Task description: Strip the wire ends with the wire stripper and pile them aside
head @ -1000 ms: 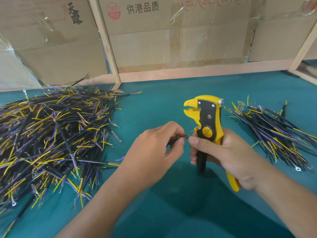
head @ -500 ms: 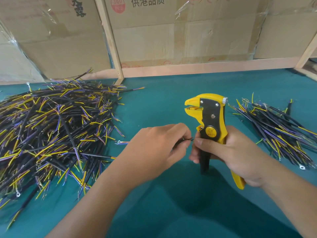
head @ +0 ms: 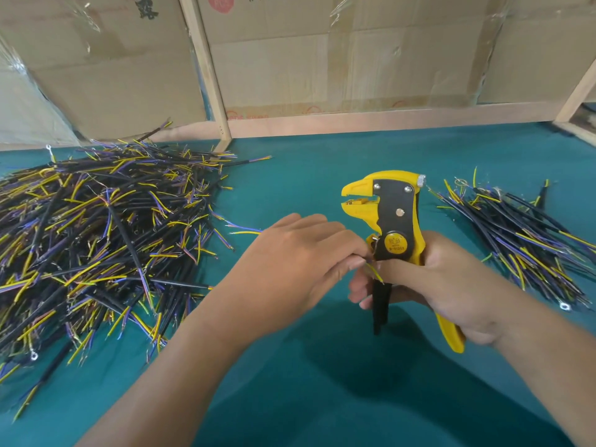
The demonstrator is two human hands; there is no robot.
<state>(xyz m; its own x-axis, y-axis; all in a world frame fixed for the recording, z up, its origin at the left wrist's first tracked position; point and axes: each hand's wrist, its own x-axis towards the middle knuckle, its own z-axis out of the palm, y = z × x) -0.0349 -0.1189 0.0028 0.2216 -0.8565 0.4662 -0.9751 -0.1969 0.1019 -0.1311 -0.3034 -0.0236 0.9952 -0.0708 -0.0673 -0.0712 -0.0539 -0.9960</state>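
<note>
Far left: big pile of wires [head: 96,240] on the teal table [head: 306,398], black sheaths with yellow and purple cores sticking out at all angles, a few ring terminals at the edges. Pile reaches nearly to the cardboard boxes [head: 122,82] at the back, which stand behind a wooden frame [head: 209,75].

Centre: left hand [head: 300,266] comes in from bottom left, palm down, fingers curled, fingertips pinching a wire [head: 374,272] right up against the tool. Only a short yellowish stub of that wire shows between the two hands; the rest is hidden under the fingers.

Just right of it: right hand [head: 442,285] grips the wire stripper [head: 392,233], fingers wrapped round the handles, thumb lying across the front below the round yellow dial. Tool is held upright above the table, yellow body with black plate, beak-like head pointing left. Its jaws are slightly parted and nothing is visibly between them. The black handle sticks down below the fingers, the yellow handle comes out past the heel of the hand. The two hands touch or nearly touch at the pinch point; cannot tell which.

Far right: smaller pile of wires [head: 516,240] on the table, lying roughly parallel, same colours, one ring terminal at its near end. Well apart from the big pile.
</note>
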